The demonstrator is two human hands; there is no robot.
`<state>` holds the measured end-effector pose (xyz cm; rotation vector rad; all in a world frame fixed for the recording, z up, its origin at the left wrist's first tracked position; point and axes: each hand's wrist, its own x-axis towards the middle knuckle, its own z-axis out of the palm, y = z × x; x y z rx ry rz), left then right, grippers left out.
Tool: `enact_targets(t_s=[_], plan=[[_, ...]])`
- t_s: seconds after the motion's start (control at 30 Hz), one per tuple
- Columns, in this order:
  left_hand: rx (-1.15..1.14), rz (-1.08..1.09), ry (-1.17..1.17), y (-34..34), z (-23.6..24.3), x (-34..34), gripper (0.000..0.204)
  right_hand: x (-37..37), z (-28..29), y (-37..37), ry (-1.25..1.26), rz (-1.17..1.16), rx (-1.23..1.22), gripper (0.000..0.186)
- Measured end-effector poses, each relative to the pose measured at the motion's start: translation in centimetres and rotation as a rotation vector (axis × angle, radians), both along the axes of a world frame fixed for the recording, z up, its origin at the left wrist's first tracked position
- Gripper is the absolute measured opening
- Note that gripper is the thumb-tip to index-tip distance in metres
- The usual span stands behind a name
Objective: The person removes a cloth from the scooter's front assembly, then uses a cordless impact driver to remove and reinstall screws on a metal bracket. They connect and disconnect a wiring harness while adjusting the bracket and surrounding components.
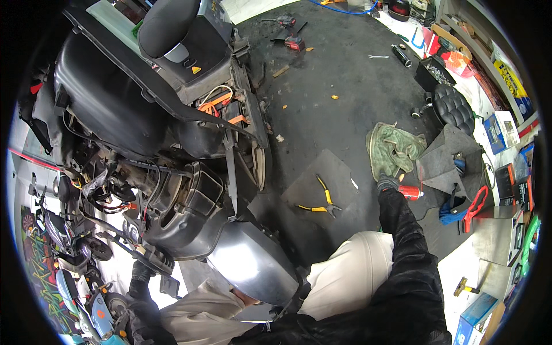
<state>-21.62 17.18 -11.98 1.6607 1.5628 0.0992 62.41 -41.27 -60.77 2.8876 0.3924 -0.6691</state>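
Note:
My left hand (140, 273), in a dark glove, is at a black bar (129, 247) of the disassembled scooter (109, 100); its fingers are mostly hidden. My right hand (388, 183), also gloved, reaches forward to the lower end of a crumpled green cloth item (391, 146), beside a red can (409, 192); whether it grips the cloth is unclear. A silver body panel (246, 259) of the scooter lies between my legs. Yellow-handled pliers (324, 204) rest on a dark piece of sheet on the floor.
A red power tool (294, 43), a spanner (378, 57) and a black parts bin (428, 75) are farther ahead. A black padded item (451, 112), grey sheets, boxes and shelving line the right. Other two-wheelers (95, 305) stand at the left.

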Motion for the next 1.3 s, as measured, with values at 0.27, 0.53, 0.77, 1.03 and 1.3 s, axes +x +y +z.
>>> enact_targets(t_s=[0.27, 0.53, 0.77, 1.03, 1.3], plan=[[-0.055, 0.004, -0.231, -0.4, -0.7, 1.6, 0.042, -5.9, 8.2, 2.4, 0.228, 0.028, -0.046, 0.04], [0.348, 0.252, -0.334, 3.6, 0.9, -2.0, 0.032, 4.2, 20.2, 0.8, -0.021, 0.289, 0.05, 0.048], [0.963, 0.422, -0.669, -1.0, 11.1, 4.9, 0.03, 13.9, 57.2, -1.0, -0.461, 0.077, 0.869, 0.037], [0.715, -0.264, -0.835, -23.9, 26.7, 26.4, 0.032, -2.2, 86.2, 3.5, -0.581, 0.41, 1.246, 0.038], [0.942, -1.111, -0.927, -32.3, 31.8, 38.5, 0.089, -19.7, 103.4, 4.5, -0.905, 0.691, 1.359, 0.045]])
